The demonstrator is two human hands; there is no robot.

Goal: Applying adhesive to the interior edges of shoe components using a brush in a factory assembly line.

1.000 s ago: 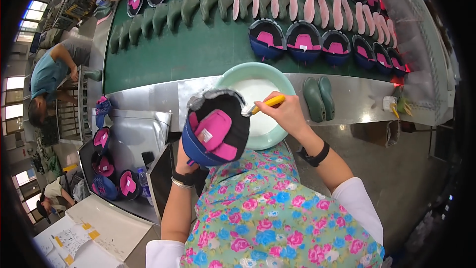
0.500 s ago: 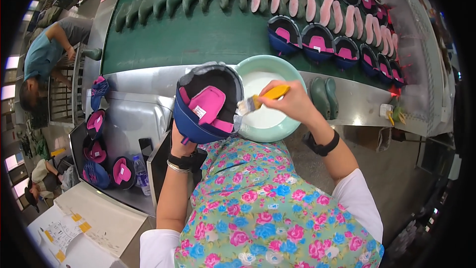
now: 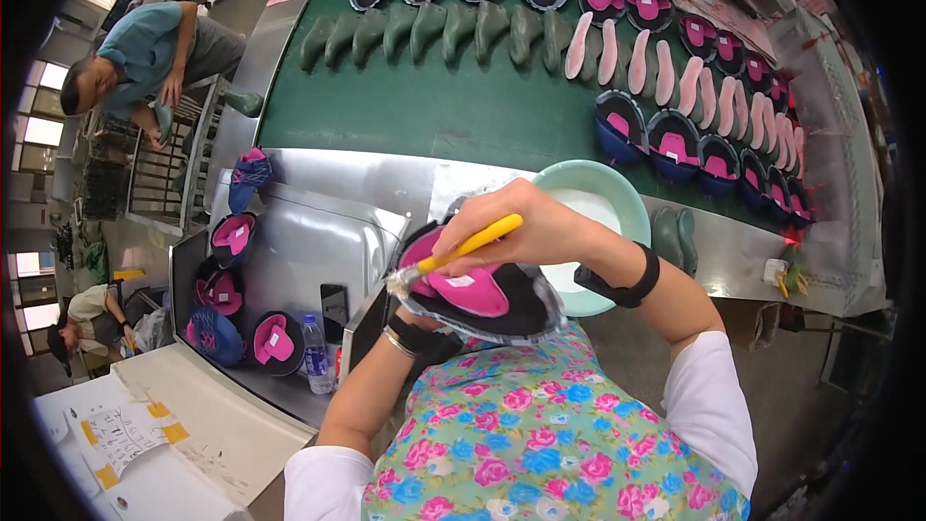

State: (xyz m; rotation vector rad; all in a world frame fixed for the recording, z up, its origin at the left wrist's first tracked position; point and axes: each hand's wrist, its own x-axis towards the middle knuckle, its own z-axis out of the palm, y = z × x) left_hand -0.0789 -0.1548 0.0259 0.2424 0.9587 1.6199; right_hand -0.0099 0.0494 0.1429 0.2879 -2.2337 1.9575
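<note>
My right hand point(image 3: 529, 217) grips a paintbrush point(image 3: 490, 235) by its yellow handle. The pale bristles are at the left edge of a shoe upper point(image 3: 529, 301), dark inside with a pink lining and a white label. From below, my left hand point(image 3: 411, 315) holds up this upper, most of its fingers hidden under it. A mint-green basin point(image 3: 632, 217) with white liquid stands just behind my right forearm, partly covered by it.
Green shoe lasts point(image 3: 429, 31), pink insoles point(image 3: 638, 63) and more shoe uppers point(image 3: 672, 147) line the green tabletop point(image 3: 386, 111). On the metal tray point(image 3: 318, 232) at left are several uppers, a phone point(image 3: 334, 306) and a bottle point(image 3: 315, 355). A co-worker point(image 3: 145, 48) is at far left.
My right hand and brush have moved left from over the basin, across the upper to its left edge. The upper has been tilted and turned. The whole view has shifted.
</note>
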